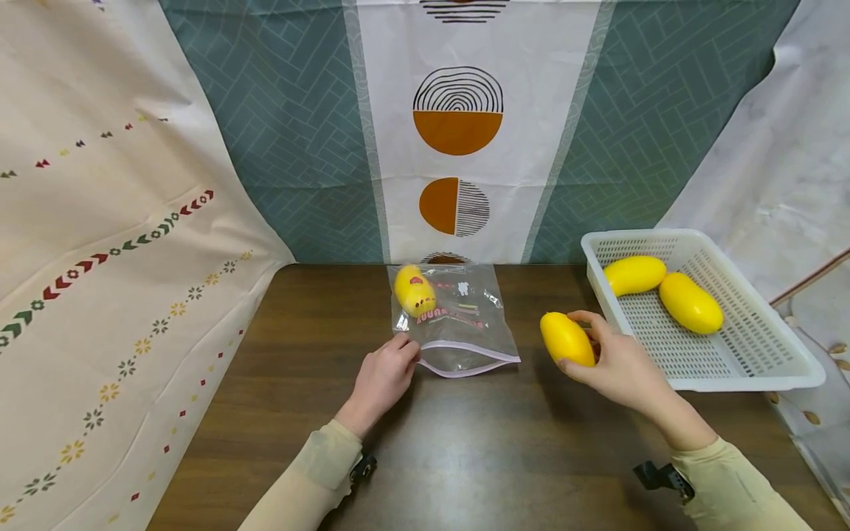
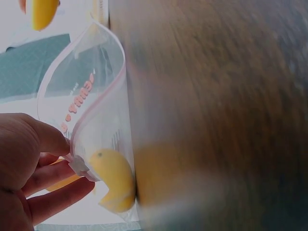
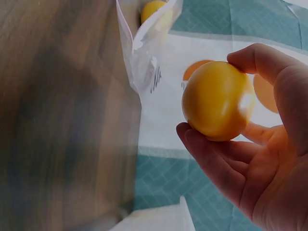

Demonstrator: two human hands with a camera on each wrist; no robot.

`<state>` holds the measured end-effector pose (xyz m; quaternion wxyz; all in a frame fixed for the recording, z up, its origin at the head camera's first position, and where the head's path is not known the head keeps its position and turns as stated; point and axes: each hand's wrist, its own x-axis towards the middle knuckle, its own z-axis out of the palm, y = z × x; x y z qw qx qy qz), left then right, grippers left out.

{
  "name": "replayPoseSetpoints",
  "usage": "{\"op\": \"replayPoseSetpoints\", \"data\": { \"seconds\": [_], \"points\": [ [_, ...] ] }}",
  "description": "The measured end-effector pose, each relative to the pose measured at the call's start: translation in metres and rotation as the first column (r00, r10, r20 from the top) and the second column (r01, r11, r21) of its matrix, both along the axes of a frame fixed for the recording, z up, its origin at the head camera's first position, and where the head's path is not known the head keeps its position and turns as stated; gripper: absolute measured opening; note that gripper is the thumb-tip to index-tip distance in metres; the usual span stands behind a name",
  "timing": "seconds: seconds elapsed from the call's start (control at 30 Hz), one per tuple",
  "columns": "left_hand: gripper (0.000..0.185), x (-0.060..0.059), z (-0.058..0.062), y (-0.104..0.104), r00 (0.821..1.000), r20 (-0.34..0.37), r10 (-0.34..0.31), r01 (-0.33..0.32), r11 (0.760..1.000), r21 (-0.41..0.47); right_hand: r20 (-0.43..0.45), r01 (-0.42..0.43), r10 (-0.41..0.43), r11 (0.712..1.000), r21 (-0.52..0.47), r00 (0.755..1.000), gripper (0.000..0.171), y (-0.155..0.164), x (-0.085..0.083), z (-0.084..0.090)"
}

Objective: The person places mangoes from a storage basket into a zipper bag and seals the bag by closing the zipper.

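A clear zip bag (image 1: 465, 310) with a pale pink zip edge lies on the table, its mouth parted toward the person. Inside, at its far left, is a yellow mango (image 1: 415, 290). My left hand (image 1: 387, 372) pinches the bag's zip edge at the left corner, by the slider (image 2: 78, 166). To the right of the bag, my right hand (image 1: 620, 365) holds another smooth yellow mango (image 1: 567, 339) between thumb and fingers, above the table. In the right wrist view this held mango (image 3: 217, 101) shows its rounded end, with the thumb on top and fingers below.
A white plastic basket (image 1: 790, 343) stands at the right, with two yellow mangoes (image 1: 690, 302) in it. Patterned cloth (image 1: 292, 147) hangs behind the brown wooden table (image 1: 478, 442), and a cream cloth (image 1: 133, 295) drapes along the left side.
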<state>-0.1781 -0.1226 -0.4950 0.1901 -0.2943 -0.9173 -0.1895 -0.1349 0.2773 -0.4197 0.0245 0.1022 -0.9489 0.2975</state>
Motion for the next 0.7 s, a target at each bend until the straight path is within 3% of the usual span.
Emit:
{"op": "replayPoseSetpoints", "data": {
  "seconds": [0.7],
  "points": [
    [0.021,-0.001,0.002,0.005,1.0,-0.01,-0.013,0.013,1.0,-0.014,0.015,-0.102,0.102,0.995,-0.01,0.995,0.072,-0.031,-0.001,-0.014]
  ]
}}
